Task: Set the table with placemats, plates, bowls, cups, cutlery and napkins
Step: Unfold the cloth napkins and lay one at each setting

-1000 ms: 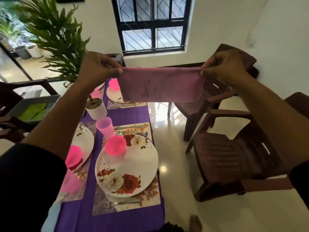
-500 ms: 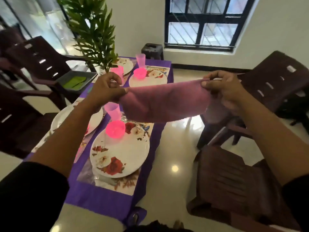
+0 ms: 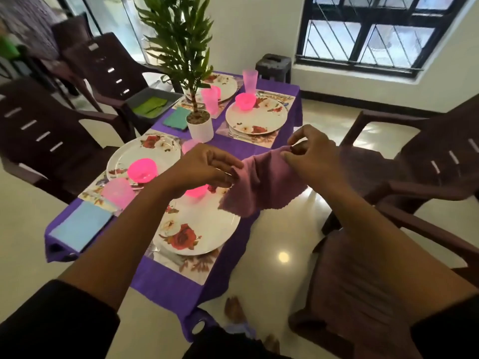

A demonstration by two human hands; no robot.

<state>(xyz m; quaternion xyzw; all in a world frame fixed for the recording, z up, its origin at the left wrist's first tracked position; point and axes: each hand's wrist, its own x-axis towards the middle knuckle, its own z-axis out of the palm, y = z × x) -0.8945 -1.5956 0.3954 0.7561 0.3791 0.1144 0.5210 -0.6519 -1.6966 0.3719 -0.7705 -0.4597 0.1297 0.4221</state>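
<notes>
A mauve cloth napkin (image 3: 259,187) hangs slack above the near right place setting. My left hand (image 3: 207,164) pinches its left edge and my right hand (image 3: 308,156) pinches its upper right corner. Below it lies a floral plate (image 3: 199,229) on a floral placemat (image 3: 191,265), with a pink bowl (image 3: 195,191) partly hidden by my left hand. A purple cloth covers the table (image 3: 166,283). A light blue napkin (image 3: 80,226) lies at the near left setting and a teal napkin (image 3: 177,117) further back.
A potted plant (image 3: 199,125) stands mid-table. Three more plates, pink bowls and pink cups sit around it. Dark brown chairs (image 3: 363,275) stand on both sides. A grey tray (image 3: 153,99) holding green napkins rests on a left chair.
My hands have come closer together and dropped lower, so the stretched napkin now sags and folds. The view has swung left and down over the table.
</notes>
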